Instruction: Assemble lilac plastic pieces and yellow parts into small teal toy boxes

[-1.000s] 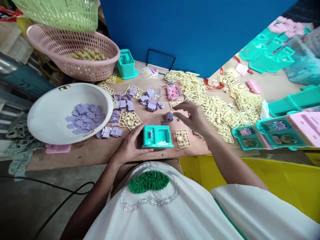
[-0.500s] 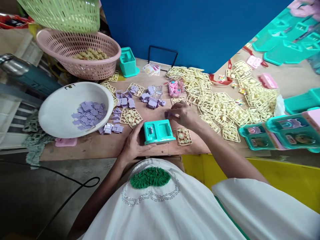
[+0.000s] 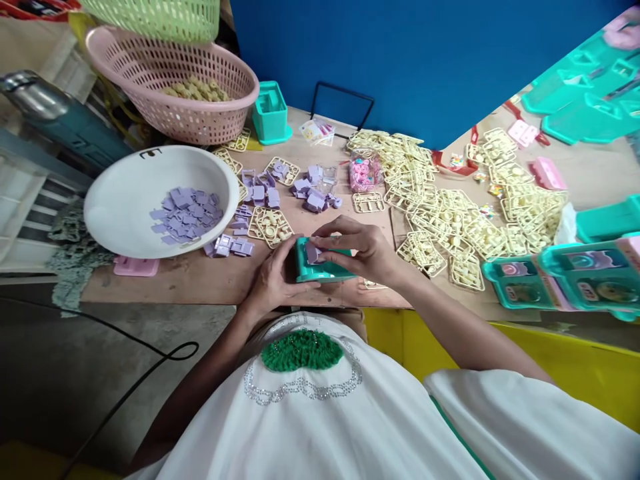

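A teal plastic toy case (image 3: 330,272) rests near the table's front edge. My left hand (image 3: 275,277) grips its left side, thumb along the front and fingers behind. My right hand (image 3: 357,250) pinches a small purple plastic part (image 3: 313,253) between thumb and fingers, over the left end of the case. Whether the part touches the case I cannot tell. My right hand hides much of the case's right half. Partly covered below that hand lies a cream plastic frame of parts (image 3: 374,285).
Left stands a white bowl (image 3: 115,217) of purple pieces, with a pink basket (image 3: 175,120) behind. Loose purple parts (image 3: 317,190) lie beyond the case. Cream part frames (image 3: 440,213) are heaped to the right, beside teal cases (image 3: 590,277). A blue panel (image 3: 370,53) rises at the back.
My right hand has moved left with the purple part, from beyond the case's right end to over its left end. My left hand keeps its hold. The camera view has shifted slightly.
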A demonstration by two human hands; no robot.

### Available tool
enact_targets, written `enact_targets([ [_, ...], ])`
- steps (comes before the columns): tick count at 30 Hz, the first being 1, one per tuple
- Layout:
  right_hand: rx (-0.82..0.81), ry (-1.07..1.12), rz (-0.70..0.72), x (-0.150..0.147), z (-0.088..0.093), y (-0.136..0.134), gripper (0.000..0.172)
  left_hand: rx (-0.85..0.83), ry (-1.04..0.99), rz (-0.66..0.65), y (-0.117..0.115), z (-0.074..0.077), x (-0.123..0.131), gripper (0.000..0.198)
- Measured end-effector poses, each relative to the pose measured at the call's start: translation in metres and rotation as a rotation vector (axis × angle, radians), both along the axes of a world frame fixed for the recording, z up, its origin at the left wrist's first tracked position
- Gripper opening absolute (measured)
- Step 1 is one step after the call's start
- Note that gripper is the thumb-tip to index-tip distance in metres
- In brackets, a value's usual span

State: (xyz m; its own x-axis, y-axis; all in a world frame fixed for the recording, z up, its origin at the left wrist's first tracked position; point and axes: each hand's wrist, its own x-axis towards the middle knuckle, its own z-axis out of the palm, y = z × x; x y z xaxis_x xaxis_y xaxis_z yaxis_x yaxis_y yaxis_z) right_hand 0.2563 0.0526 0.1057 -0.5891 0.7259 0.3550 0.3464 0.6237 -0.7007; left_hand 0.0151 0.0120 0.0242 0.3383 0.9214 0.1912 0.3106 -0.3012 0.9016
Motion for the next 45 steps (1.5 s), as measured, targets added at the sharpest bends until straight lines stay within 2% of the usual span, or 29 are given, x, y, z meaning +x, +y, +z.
enact_targets([
  [3,0.074,-0.042,0.041,0.000,-0.001,0.003,0.030,0.027,-0.018,-0.014,0.001,-0.002,-0.001,0.094],
  [11,0.189,-0.280,0.135,-0.011,0.018,0.010,0.031,0.050,0.010,-0.017,0.004,-0.006,-0.002,0.097],
  [19,0.252,-0.376,0.262,-0.004,0.016,0.015,0.035,0.079,0.039,-0.012,0.005,-0.007,-0.002,0.098],
  [23,0.226,-0.439,0.346,-0.005,0.024,0.024,0.035,0.098,0.032,0.013,0.004,-0.012,-0.002,0.101],
  [27,0.178,-0.420,0.407,-0.009,0.027,0.033,0.033,0.081,0.050,0.004,0.005,-0.010,-0.005,0.096],
  [30,0.173,-0.374,0.453,-0.009,0.025,0.036,0.031,0.051,0.057,-0.025,0.009,-0.006,-0.008,0.091],
  [34,0.150,-0.366,0.550,-0.007,0.025,0.041,0.033,0.032,0.050,-0.098,0.017,-0.005,-0.014,0.093],
  [40,0.082,-0.408,0.668,-0.006,0.038,0.050,0.033,0.058,0.019,-0.132,0.022,-0.010,-0.020,0.099],
  [45,0.049,-0.459,0.720,-0.012,0.044,0.057,0.034,0.021,0.040,-0.145,0.021,-0.008,-0.021,0.095],
])
